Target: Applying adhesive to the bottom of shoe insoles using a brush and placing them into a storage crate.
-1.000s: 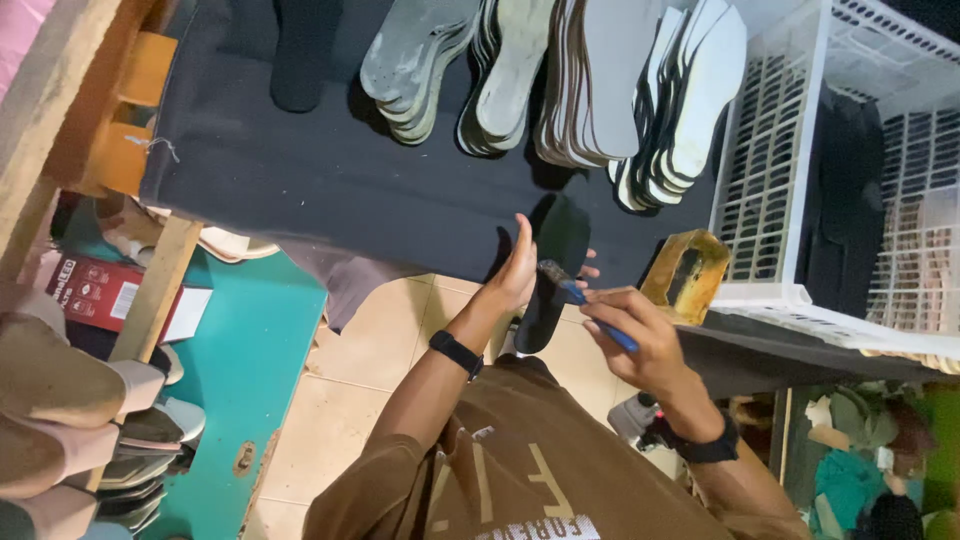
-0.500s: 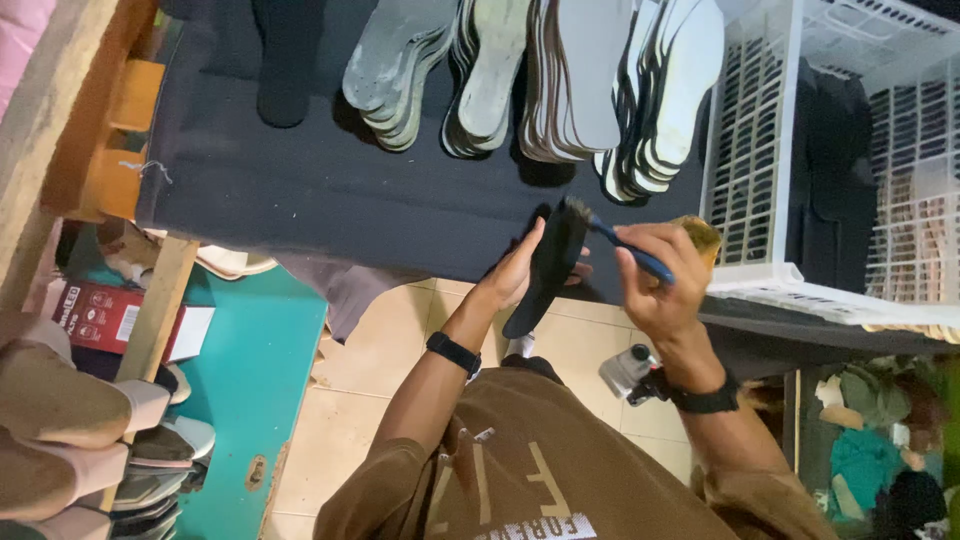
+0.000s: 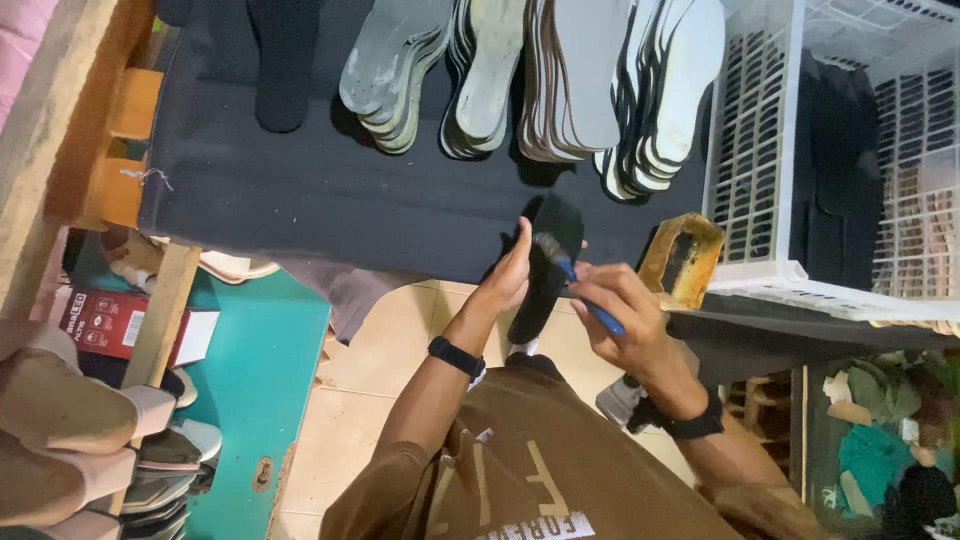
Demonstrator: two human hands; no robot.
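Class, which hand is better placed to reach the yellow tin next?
Right. The right hand already holds the blue-handled brush and is beside the yellow tin. The left hand is holding the black insole.

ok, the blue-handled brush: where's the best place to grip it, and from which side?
Probably the blue handle, at its free lower end, coming from the person's right. The bristle end lies against the black insole held by the left hand, so that end is blocked. The right hand grips it this way.

left hand (image 3: 510, 275): raised, fingers extended, grip closed | right hand (image 3: 620, 315): curled grip, wrist bent
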